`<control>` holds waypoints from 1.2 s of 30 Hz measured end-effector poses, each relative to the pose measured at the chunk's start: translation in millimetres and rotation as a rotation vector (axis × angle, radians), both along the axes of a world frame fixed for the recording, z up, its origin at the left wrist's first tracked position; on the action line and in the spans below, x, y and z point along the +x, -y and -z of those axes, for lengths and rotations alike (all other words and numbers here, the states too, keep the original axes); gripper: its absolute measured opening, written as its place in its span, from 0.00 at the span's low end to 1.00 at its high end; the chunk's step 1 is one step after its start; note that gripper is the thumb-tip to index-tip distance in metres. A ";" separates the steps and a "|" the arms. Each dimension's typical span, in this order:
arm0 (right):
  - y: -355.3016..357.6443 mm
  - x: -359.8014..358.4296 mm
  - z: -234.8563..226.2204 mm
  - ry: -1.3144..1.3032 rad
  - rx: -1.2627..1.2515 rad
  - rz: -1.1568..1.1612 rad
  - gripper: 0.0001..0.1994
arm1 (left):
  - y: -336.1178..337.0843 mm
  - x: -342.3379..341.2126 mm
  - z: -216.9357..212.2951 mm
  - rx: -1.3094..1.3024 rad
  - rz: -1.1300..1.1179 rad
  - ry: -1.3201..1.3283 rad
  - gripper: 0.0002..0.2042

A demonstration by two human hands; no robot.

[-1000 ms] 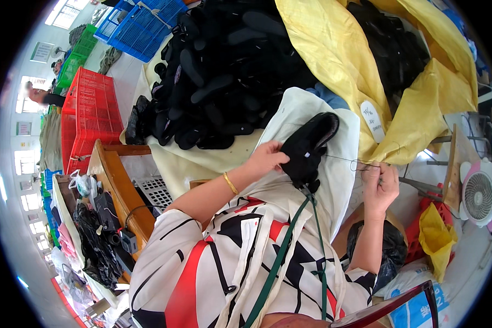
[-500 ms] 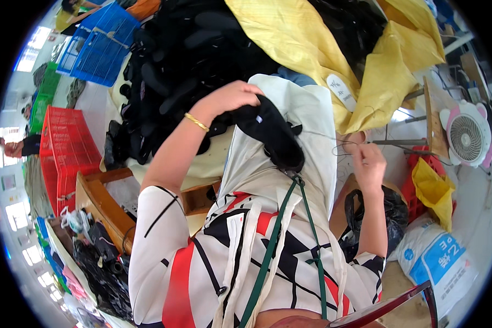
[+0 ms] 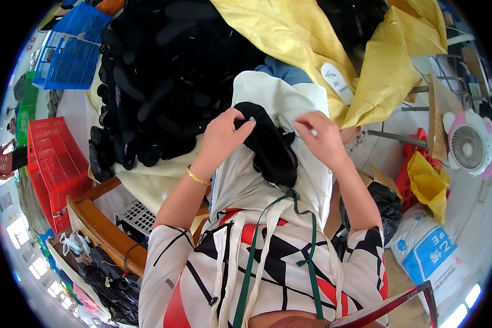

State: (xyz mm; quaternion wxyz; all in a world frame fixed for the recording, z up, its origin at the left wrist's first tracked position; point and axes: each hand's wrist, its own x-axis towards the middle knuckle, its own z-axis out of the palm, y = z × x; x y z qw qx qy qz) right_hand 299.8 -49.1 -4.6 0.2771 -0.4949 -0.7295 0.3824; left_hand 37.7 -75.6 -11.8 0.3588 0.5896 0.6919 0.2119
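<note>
Just one black slipper [image 3: 271, 158], two hands [image 3: 227, 131] [image 3: 321, 138]

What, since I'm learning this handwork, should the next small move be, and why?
Probably bring the right hand across to the black shoe: the left hand grips the shoe's far end, seemingly steadying it, while the right is curled just beside it, with no clear contact.

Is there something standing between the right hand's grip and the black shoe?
Nothing visible does. Between the right hand's grip and the shoe only white cloth shows, lying underneath. The left hand touches the shoe from the other side. Whether a fine thread crosses there, I cannot tell.
</note>
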 end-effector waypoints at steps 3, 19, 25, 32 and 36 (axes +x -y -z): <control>-27.6 -48.1 11.9 -0.120 0.036 -0.117 0.14 | 7.7 4.1 13.6 0.065 -0.064 0.133 0.11; -32.4 -71.9 47.1 0.026 0.039 -0.307 0.10 | 17.9 6.8 51.9 0.411 -0.046 0.055 0.11; -33.7 -70.7 51.8 0.119 -0.201 -0.352 0.11 | 21.9 4.7 47.3 0.242 -0.061 0.157 0.09; -30.2 -59.1 24.6 0.216 -0.370 -0.458 0.13 | 19.3 5.4 45.5 0.268 -0.073 0.188 0.07; -31.7 -44.1 13.2 0.347 -0.122 -0.446 0.13 | 12.1 -1.7 30.5 0.007 -0.030 0.211 0.11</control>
